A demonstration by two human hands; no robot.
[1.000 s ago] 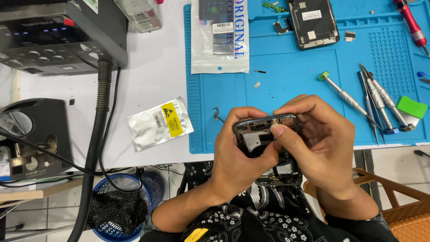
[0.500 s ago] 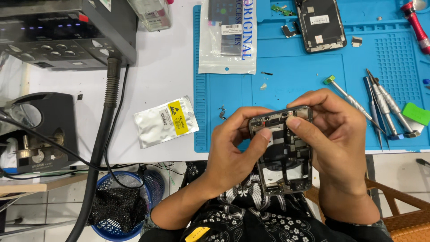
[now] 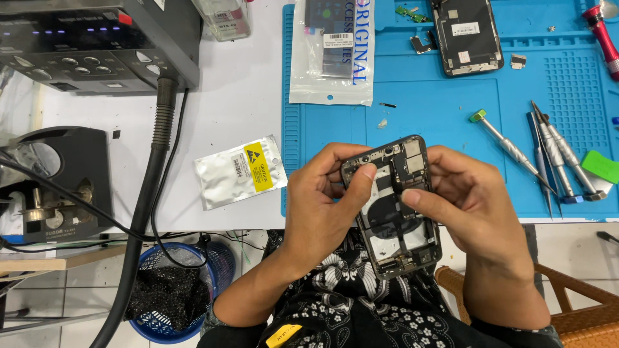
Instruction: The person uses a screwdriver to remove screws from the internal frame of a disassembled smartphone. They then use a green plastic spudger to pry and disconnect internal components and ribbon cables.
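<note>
The blue work mat (image 3: pixel 445 116) lies on the white table (image 3: pixel 238 109). Above its near edge, the opened phone body (image 3: pixel 393 206) now shows its full length, tilted flatter than before, clamped between the left hand (image 3: pixel 322 200) and right hand (image 3: pixel 474 200); 1 left thumb presses its top.

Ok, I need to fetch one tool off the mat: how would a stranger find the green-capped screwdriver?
Start at the blue work mat covering the table's right half. Just right of its middle, above the right hand, a slim silver screwdriver lies slanted and apart. Its green cap marks it out; the tool cluster further right lacks one.
</note>
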